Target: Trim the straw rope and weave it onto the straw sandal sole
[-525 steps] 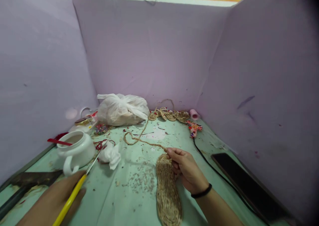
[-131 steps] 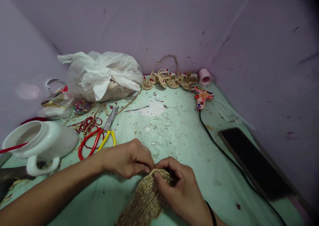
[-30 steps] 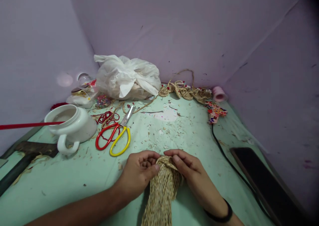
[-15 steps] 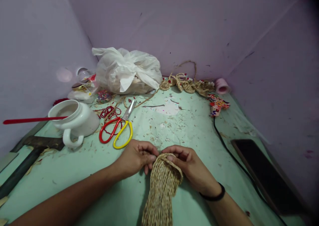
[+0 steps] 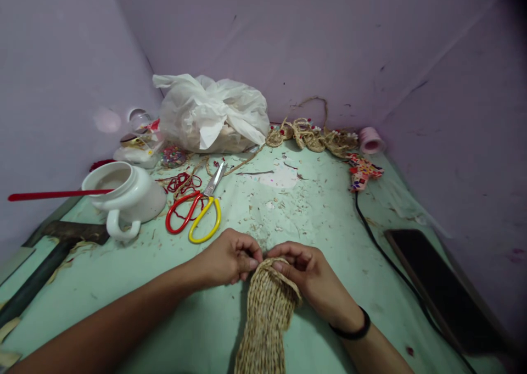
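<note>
A long strip of braided straw (image 5: pixel 269 313) runs up from the bottom edge of the view, its far end curled over into a rounded lip. My right hand (image 5: pixel 307 267) grips that curled end, thumb on top and fingers behind. At the left corner of the same end, my left hand (image 5: pixel 233 258) is closed in a pinch at the edge of the braid. Whatever lies between the left fingertips is too small to make out. Scissors (image 5: pixel 206 201) with one red and one yellow handle lie beyond my left hand.
To the left are a white pot (image 5: pixel 140 198) with a red stick (image 5: pixel 61 194) and a hammer (image 5: pixel 47 264). A white plastic bag (image 5: pixel 218 116) and straw pieces (image 5: pixel 315 139) line the back. On the right lie a patterned glue gun (image 5: pixel 364 171), its black cord (image 5: pixel 381 247) and a phone (image 5: pixel 440 286).
My left fingers have curled in tighter at the braid's corner. My right hand keeps its hold on the curled end. The whole view has shifted slightly.
</note>
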Motion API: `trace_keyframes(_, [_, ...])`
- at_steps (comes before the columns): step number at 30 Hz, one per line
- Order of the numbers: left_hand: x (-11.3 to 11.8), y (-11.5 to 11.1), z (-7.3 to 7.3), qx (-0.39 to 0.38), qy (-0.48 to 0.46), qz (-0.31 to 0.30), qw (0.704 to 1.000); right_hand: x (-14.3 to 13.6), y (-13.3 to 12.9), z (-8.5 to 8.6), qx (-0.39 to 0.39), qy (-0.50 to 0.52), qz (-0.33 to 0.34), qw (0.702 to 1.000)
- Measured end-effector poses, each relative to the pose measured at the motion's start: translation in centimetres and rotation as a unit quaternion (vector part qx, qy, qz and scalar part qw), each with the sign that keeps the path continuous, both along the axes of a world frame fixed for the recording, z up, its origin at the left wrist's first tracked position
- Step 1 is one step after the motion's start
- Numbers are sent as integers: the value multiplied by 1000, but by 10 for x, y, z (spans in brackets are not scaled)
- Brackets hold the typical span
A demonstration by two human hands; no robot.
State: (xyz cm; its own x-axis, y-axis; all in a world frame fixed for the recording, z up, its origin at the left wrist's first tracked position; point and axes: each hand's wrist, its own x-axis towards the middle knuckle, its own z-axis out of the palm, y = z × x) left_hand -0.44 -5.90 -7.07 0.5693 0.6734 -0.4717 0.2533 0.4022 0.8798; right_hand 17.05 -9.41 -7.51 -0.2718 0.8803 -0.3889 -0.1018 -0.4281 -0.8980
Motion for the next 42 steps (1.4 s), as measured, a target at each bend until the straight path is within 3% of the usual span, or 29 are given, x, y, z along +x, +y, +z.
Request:
trace_keyframes(8, [-5, 0, 0, 3, 27, -58, 998, -1, -2, -2, -7, -13, 3, 1000])
trace_keyframes(15, [-3, -3, 2, -10, -39, -10, 999, 1, -2, -1, -30, -7, -7, 999])
trace_keyframes(27, [11, -15, 6, 9, -17, 62, 998, -1, -4, -1, -20, 9, -10, 1000])
trace_keyframes(30, [7, -14, 9, 65, 1, 66, 996, 0, -4, 0, -14, 10, -23, 1000])
trace_keyframes(34, [4, -17, 18, 151, 92, 87, 980, -1, -4, 0, -2, -21, -42, 999])
trace_keyframes(37, [7, -21, 18, 125, 125, 85, 980, -2, -4, 0, -4, -22, -41, 999])
trace_keyframes(42, [12, -22, 14, 64, 100, 106, 987, -4, -6, 1, -1, -13, -42, 999])
